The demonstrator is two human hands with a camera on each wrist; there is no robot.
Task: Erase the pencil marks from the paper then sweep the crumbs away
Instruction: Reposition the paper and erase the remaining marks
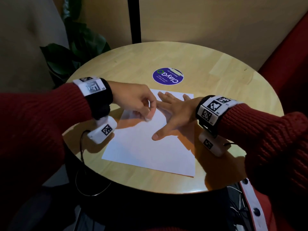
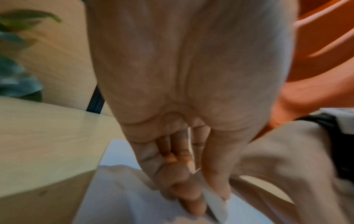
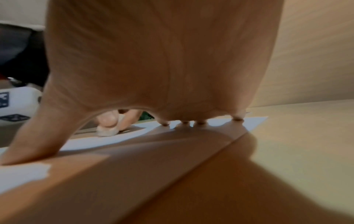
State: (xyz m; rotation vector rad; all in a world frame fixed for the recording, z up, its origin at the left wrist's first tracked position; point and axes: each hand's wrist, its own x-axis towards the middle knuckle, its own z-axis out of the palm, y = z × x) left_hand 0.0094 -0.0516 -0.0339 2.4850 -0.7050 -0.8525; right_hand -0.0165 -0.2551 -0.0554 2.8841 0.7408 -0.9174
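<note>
A white sheet of paper (image 1: pixel 150 147) lies on the round wooden table (image 1: pixel 216 72). My left hand (image 1: pixel 138 104) pinches a small white eraser (image 1: pixel 148 118) with its tip pressed on the paper's upper left part; the eraser (image 2: pixel 216 207) shows between thumb and fingers in the left wrist view, and as a pale lump (image 3: pixel 107 131) in the right wrist view. My right hand (image 1: pixel 173 112) lies spread flat on the paper's upper right, fingers straight, thumb (image 1: pixel 158 135) stretched toward the middle. Pencil marks and crumbs are too faint to make out.
A round purple sticker (image 1: pixel 168 76) sits on the table beyond the paper. A leafy plant (image 1: pixel 78 47) stands off the table's far left edge. A red seat (image 1: pixel 291 55) borders the right side. The table's near edge (image 1: pixel 133 185) is close to my body.
</note>
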